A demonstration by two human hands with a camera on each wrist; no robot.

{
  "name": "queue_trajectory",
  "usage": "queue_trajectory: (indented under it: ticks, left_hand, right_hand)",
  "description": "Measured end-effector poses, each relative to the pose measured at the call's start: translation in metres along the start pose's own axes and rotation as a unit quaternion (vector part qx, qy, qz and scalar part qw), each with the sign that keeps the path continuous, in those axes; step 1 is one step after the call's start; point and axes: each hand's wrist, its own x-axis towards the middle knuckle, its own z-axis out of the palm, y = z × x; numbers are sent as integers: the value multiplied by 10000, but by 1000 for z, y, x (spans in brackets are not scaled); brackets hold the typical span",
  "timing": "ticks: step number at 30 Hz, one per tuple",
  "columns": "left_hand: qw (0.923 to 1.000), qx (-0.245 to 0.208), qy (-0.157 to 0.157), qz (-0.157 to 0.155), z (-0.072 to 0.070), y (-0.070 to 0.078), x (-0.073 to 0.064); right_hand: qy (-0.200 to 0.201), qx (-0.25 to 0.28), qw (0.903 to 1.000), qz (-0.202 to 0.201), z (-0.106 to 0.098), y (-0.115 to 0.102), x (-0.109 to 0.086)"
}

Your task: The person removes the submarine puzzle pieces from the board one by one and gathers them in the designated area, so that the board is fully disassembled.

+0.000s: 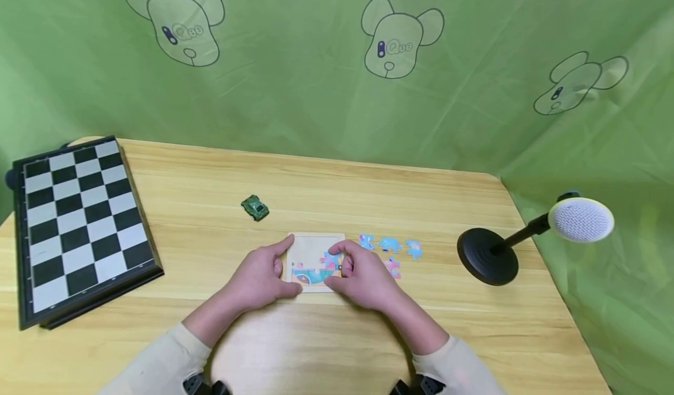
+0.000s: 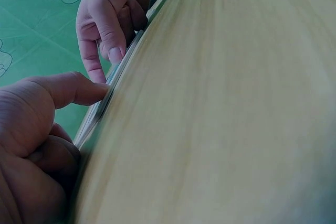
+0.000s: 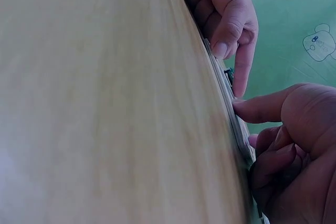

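A jigsaw puzzle tray [image 1: 316,241] with a pale wooden rim lies on the table between the two hands. Joined pieces [image 1: 312,275] in teal and pink fill its lower part. My left hand [image 1: 263,275] holds the tray's left side, forefinger at the upper corner and thumb at the lower one. Over the right half of the tray, my right hand [image 1: 365,275] has a blue and pink puzzle piece [image 1: 330,260] between thumb and forefinger, low against the joined pieces. In the left wrist view the left thumb [image 2: 86,88] meets the tray's edge. The remaining right fingers are curled in.
Loose puzzle pieces [image 1: 389,244] lie right of the tray, one partly behind the right hand. A green toy car [image 1: 255,208] sits beyond the left hand. A checkered board [image 1: 86,213] stands at the left, and a black-based lamp [image 1: 487,256] at the right.
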Motion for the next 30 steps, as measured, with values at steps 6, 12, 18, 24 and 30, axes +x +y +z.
queue_trajectory:
  ticks: [6, 12, 18, 24, 30]
  left_hand:
    - [10000, -29, -6, 9, 0, 0, 0]
    - [10000, -6, 1, 38, 0, 0, 0]
    - [10000, -27, -4, 57, 0, 0, 0]
    - [10000, 6, 8, 59, 0, 0, 0]
    - [10000, -20, 15, 85, 0, -1, 1]
  right_hand:
    - [-8, 45, 10000, 51, 1, 0, 1]
    - [37, 79, 9998, 189, 2, -1, -1]
    - [82, 116, 9997, 181, 2, -1, -2]
    - [83, 36, 9999, -53, 3, 0, -2]
    - [71, -37, 10000, -45, -5, -8, -6]
